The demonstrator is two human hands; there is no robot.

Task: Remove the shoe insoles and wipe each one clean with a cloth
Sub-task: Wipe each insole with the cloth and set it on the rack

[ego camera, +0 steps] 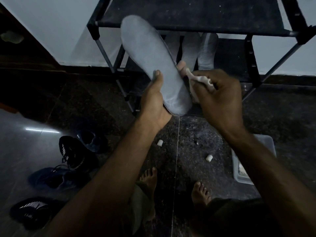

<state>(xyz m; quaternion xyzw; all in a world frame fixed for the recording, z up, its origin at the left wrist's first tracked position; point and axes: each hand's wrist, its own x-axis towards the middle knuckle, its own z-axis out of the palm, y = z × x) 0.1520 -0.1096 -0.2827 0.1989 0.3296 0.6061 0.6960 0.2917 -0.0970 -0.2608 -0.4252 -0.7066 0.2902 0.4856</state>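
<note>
Here the left hand (154, 98) clasps the grey insole (153, 65) at its heel, tilting it up so the right hand (220, 98), fingers bunched round the cloth (201, 81), can wipe it.

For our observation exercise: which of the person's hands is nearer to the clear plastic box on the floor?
Right. The right hand, holding the pale cloth, is above and slightly left of the clear plastic box; the left hand, gripping the grey insole, is farther left.
</note>
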